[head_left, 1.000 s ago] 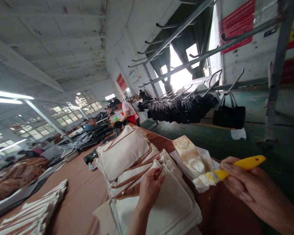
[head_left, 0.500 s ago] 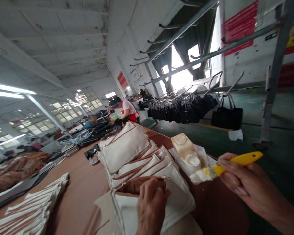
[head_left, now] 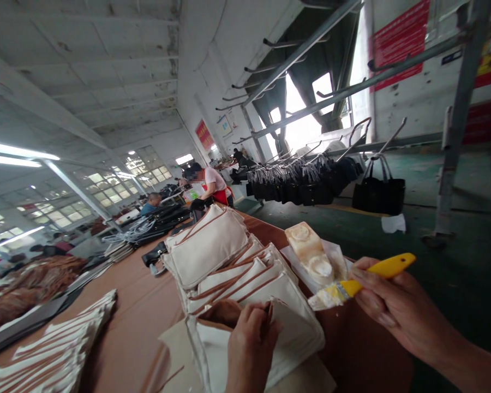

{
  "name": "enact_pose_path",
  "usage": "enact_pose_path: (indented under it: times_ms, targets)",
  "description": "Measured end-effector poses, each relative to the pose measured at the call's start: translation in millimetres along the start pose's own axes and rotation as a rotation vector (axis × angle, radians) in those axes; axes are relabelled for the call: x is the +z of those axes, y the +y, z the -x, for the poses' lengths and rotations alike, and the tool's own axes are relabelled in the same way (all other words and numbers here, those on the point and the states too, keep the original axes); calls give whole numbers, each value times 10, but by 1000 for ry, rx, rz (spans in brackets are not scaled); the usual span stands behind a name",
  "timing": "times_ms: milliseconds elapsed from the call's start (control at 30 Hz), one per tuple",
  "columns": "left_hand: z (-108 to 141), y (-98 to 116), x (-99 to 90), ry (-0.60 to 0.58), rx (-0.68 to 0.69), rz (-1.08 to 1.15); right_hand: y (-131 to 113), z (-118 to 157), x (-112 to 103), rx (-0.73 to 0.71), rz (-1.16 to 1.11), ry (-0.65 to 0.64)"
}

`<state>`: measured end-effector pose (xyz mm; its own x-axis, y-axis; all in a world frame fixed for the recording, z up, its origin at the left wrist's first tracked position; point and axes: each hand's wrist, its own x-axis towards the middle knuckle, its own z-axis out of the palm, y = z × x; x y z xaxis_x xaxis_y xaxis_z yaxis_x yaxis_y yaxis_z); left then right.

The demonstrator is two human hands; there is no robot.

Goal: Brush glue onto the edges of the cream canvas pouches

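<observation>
My left hand pinches the top edge of a white bag piece, whose brown lining shows in the gap it holds apart. This piece lies at the near end of an overlapping row of similar white pieces. In my right hand is a yellow-handled paintbrush, its bristles coated with a pale paste and pointing left toward the bag piece. Just behind the bristles stands a cream-coloured container smeared with paste, lying on a white sheet.
On the brown table, more white pieces lie fanned out at left. A small black item sits beyond the row. Black bags hang from a metal rack at right. A person in a red apron works farther back.
My right hand has brought the brush a little left, nearer the bag piece. My left hand has shifted slightly at the edge, and the lining shows a bit more openly.
</observation>
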<state>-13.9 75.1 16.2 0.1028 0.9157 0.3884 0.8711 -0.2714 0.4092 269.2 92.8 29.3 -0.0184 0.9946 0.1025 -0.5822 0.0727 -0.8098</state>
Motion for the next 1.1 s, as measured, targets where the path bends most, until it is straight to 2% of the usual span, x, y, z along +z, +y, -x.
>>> enact_pose_path:
  times_ms: [167, 233, 367, 433, 567, 667, 800, 900, 1000, 1100]
  targets:
    - [-31, -3, 56, 114, -296, 352, 108, -105, 145, -2, 92, -81]
    - [-53, -1, 54, 129, -324, 436, 121, -141, 212, -8, 150, -127]
    - [-93, 21, 3, -8, -248, 460, 88, -199, 364, -62, 302, -231]
    - [-102, 40, -18, -29, -242, 476, 85, -231, 446, -87, 386, -277]
    - [-93, 104, -32, -16, -254, 491, 168, -339, 574, -113, 480, -337]
    - [-75, 153, -37, 1, -251, 442, 203, -426, 594, -172, 521, -286]
    - [-52, 177, -28, 31, -240, 366, 104, -424, 560, -235, 528, -226]
    - [-16, 187, 4, 48, -214, 335, 40, -362, 557, -242, 548, -291]
    - [38, 198, 42, 85, -142, 306, 26, -345, 566, -273, 597, -341]
    - [87, 187, 66, 93, 36, 254, -19, -385, 560, -324, 624, -263]
